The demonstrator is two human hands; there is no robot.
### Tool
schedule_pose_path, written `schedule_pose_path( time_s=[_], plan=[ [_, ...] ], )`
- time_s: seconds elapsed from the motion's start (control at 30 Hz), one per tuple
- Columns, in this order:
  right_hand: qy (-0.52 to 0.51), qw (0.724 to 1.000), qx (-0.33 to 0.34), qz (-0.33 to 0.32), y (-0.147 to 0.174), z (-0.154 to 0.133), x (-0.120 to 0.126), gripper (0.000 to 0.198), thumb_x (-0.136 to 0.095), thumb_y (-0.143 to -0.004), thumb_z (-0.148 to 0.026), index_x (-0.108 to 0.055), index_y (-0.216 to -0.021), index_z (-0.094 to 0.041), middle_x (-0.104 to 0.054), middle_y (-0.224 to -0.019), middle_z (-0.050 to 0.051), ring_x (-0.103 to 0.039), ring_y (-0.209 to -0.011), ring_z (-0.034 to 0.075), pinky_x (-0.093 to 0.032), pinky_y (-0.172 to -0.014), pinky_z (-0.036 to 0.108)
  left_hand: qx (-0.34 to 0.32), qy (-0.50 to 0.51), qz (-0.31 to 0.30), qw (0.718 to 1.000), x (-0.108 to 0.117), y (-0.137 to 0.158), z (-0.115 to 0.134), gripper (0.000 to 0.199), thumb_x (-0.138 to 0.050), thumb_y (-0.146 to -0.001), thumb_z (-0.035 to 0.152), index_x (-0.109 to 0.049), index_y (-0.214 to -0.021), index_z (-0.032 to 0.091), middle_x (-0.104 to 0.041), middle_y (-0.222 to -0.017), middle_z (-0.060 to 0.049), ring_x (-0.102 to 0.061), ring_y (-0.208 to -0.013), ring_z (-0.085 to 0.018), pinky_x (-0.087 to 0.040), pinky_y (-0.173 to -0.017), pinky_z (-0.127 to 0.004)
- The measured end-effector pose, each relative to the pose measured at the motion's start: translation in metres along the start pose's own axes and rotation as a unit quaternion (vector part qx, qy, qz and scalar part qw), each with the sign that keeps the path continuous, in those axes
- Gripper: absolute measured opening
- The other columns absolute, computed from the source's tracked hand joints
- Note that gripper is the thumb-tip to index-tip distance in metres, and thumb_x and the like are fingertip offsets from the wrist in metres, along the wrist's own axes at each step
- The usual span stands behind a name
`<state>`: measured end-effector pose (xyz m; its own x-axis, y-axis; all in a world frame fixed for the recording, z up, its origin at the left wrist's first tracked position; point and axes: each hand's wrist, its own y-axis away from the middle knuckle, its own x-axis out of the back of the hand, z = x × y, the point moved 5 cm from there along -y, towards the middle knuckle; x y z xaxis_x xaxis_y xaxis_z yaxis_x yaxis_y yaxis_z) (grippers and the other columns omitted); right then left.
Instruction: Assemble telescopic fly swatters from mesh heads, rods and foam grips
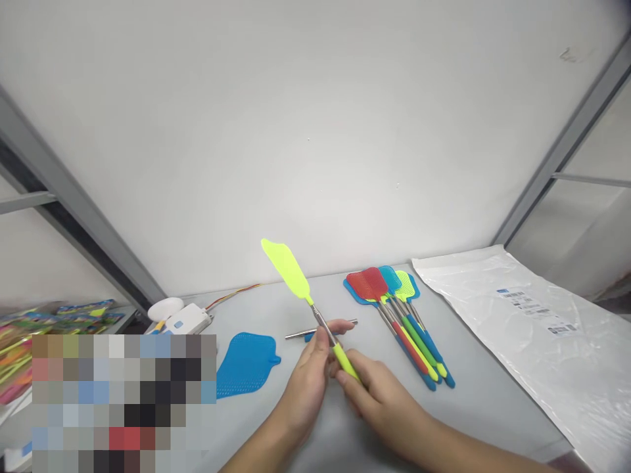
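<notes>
A neon-yellow fly swatter (288, 269) is held tilted above the table, its head up and to the left. My right hand (382, 394) is closed round its yellow grip. My left hand (311, 378) holds the metal rod just above the grip, thumb in front, with a fingertip showing beyond the rod. Behind that hand lies a metal rod with a blue part (298, 334), partly hidden. A loose blue swatter head (250, 361) rests flat to the left of my left hand.
Several fly swatters (404, 328) in red, blue, green and yellow lie piled at the right. Beside them is a white plastic mailing bag (522, 328) with printed labels. At the left are a white box-shaped device (190, 320), a white round item (165, 309) and a colourful heap (20, 355). A blurred patch covers the lower left.
</notes>
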<state>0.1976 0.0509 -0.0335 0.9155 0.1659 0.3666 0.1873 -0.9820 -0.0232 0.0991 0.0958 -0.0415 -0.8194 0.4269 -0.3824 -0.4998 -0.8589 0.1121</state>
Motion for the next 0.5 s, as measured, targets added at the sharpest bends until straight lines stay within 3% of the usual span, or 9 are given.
schedule_pose_path(
  time_s=[0.07, 0.17, 0.37, 0.5],
  plan=[
    [0.027, 0.999, 0.000, 0.043, 0.008, 0.005, 0.011, 0.025, -0.042, -0.097, -0.039, -0.057, -0.095, -0.020, -0.065, -0.083, 0.003, -0.059, -0.077, 0.019, -0.039, -0.070, 0.029, -0.045, -0.022, 0.036, 0.998, 0.002, -0.006, 0.009, 0.044, -0.042, -0.093, 0.059, -0.060, -0.114, 0.025, -0.059, -0.099, -0.004, -0.057, -0.085, -0.017, -0.047, -0.076, -0.028],
    [0.066, 0.996, -0.016, 0.064, 0.019, 0.013, 0.022, 0.028, -0.037, -0.098, -0.041, -0.057, -0.099, -0.021, -0.066, -0.086, 0.004, -0.060, -0.079, 0.021, -0.039, -0.069, 0.030, -0.062, -0.014, 0.040, 0.997, 0.003, -0.015, 0.013, 0.042, -0.041, -0.095, 0.055, -0.063, -0.108, 0.022, -0.058, -0.105, -0.007, -0.054, -0.098, -0.020, -0.046, -0.081, -0.030],
    [0.102, 0.991, -0.028, 0.078, 0.029, 0.027, 0.023, 0.026, -0.035, -0.098, -0.041, -0.053, -0.098, -0.021, -0.062, -0.077, 0.002, -0.058, -0.070, 0.020, -0.037, -0.063, 0.029, -0.054, 0.005, 0.019, 0.998, 0.008, -0.015, 0.000, 0.036, -0.047, -0.094, 0.050, -0.065, -0.098, 0.019, -0.058, -0.092, -0.005, -0.053, -0.084, -0.017, -0.045, -0.073, -0.028],
    [0.103, 0.992, -0.026, 0.063, 0.028, 0.030, 0.017, 0.027, -0.034, -0.099, -0.042, -0.051, -0.094, -0.022, -0.060, -0.074, 0.002, -0.056, -0.068, 0.019, -0.035, -0.061, 0.028, -0.062, 0.042, 0.045, 0.996, 0.011, -0.011, -0.003, 0.034, -0.051, -0.092, 0.048, -0.066, -0.095, 0.018, -0.057, -0.086, -0.004, -0.052, -0.077, -0.016, -0.045, -0.069, -0.027]
  ],
)
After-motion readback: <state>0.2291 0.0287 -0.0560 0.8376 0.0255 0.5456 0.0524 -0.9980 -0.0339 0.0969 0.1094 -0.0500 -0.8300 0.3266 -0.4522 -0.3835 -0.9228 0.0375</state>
